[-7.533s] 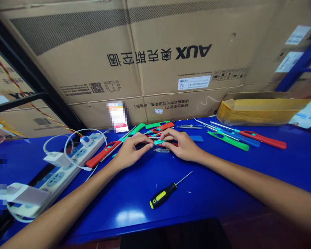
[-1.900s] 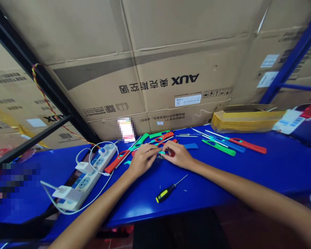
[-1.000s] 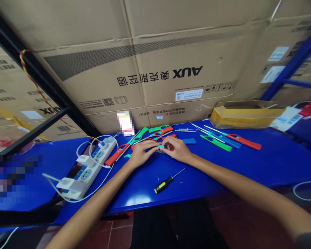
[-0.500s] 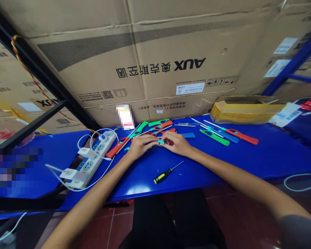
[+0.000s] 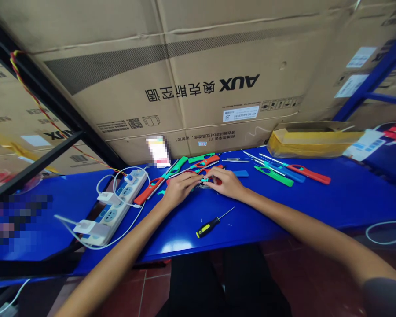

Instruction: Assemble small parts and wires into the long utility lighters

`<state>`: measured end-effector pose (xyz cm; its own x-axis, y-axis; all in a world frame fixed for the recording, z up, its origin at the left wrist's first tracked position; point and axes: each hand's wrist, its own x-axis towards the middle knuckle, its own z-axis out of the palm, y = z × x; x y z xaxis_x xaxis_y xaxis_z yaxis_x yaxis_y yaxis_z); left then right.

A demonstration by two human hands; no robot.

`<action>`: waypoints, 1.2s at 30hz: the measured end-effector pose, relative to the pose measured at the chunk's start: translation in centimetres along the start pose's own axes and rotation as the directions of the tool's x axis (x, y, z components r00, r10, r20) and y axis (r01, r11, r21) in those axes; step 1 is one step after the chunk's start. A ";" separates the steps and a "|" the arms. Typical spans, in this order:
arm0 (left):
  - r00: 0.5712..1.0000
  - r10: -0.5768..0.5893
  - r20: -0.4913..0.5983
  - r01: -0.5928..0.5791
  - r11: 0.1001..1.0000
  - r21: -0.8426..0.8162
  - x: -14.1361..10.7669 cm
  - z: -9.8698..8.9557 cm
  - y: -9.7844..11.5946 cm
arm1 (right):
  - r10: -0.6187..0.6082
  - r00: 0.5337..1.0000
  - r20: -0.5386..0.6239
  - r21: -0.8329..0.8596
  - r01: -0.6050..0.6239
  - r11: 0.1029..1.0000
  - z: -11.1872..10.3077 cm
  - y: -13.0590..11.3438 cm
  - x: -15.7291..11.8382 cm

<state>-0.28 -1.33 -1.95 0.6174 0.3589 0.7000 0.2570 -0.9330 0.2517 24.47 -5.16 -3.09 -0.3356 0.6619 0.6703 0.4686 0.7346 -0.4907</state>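
Over the middle of the blue table, my left hand [image 5: 180, 188] and my right hand [image 5: 227, 183] meet fingertip to fingertip. Both are closed in a pinch around a small teal plastic part [image 5: 204, 180], mostly covered by the fingers. Small metal-looking pieces lie just under it, too small to name. Behind my hands is a pile of long-reach lighters in red and green, among them a red one [image 5: 149, 190] and a green one [image 5: 178, 166]. Nearer me lies a black and yellow screwdriver [image 5: 208, 227], its tip pointing away to the right.
A white power strip [image 5: 119, 209] with chargers and looping cables stands left. On the right lie a green lighter [image 5: 273, 175] and a red lighter [image 5: 312, 174], with a yellow-taped carton [image 5: 317, 143] behind. A large cardboard box [image 5: 191, 57] walls off the back.
The teal part has turned slightly between my fingertips, and less of it shows. My hands stay in nearly the same place; the view has shifted a little.
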 end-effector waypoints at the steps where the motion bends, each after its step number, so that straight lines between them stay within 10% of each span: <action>1: 1.000 -0.006 0.001 0.006 1.000 0.003 0.0 0.0 0.0 | 0.003 1.000 -0.005 0.007 -0.003 1.000 0.0 0.0 0.0; 36: 0.985 -0.172 -0.020 0.163 0.962 -0.219 0.5 0.1 0.7 | -0.058 0.996 -0.066 0.063 0.063 0.996 0.1 0.1 0.2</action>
<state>0.26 -1.82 -1.50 0.5487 0.5135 0.6597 0.1853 -0.8442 0.5030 24.40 -4.94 -3.11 -0.3075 0.6065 0.7332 0.3939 0.7826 -0.4821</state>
